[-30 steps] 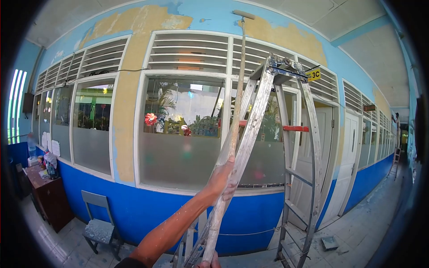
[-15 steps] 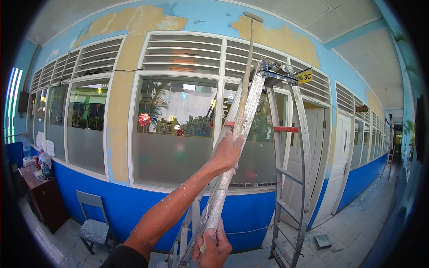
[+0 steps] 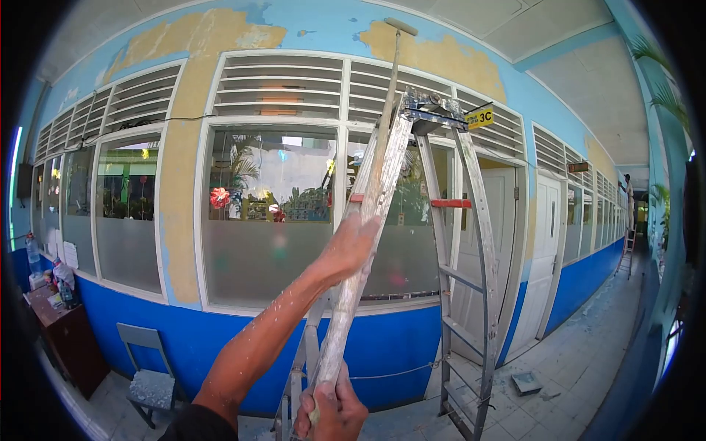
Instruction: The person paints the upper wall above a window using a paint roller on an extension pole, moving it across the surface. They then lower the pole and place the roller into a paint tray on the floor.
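Note:
A long, paint-smeared pole (image 3: 340, 323) slants up from below me, and a paint roller (image 3: 401, 27) at its far end touches the wall just under the ceiling. My left hand (image 3: 351, 248) is wrapped around the pole partway up, its forearm speckled with white. Lower down, my right hand (image 3: 332, 413) closes around the pole's bottom end. Behind the pole stands a paint-spattered stepladder (image 3: 471, 213) with a yellow "3C" label. Where the roller sits, the wall (image 3: 445, 59) has a tan patch edged by light blue paint.
Louvred windows (image 3: 272, 220) and white doors (image 3: 544, 257) line the wall. At left are a grey chair (image 3: 152, 386) and a brown cabinet (image 3: 70, 334) with bottles on it. A small tray (image 3: 526, 383) lies on the floor. Far down the corridor, a person (image 3: 629, 198) is by another ladder.
The whole view has shifted slightly, so the wall and ladder appear further left. Both hands keep their hold on the pole, and the roller stays high on the wall.

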The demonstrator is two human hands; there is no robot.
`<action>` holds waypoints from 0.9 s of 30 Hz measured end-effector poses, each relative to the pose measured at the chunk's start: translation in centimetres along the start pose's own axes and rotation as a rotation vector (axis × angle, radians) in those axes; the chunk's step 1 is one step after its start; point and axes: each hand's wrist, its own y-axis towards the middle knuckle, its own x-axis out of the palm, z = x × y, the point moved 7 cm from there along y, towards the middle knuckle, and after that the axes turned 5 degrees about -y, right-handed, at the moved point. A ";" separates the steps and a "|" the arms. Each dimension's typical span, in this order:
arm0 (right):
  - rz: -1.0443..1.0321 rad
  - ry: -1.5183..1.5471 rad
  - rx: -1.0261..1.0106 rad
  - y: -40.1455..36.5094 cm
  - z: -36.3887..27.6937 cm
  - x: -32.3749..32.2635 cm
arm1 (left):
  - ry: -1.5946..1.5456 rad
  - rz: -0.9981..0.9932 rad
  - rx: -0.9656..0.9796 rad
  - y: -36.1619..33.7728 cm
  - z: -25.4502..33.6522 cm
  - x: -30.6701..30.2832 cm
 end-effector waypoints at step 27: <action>0.099 -0.535 -0.293 3.0 9.8 -12.6 | 0.016 0.264 -0.001 -5.8 -11.6 -0.8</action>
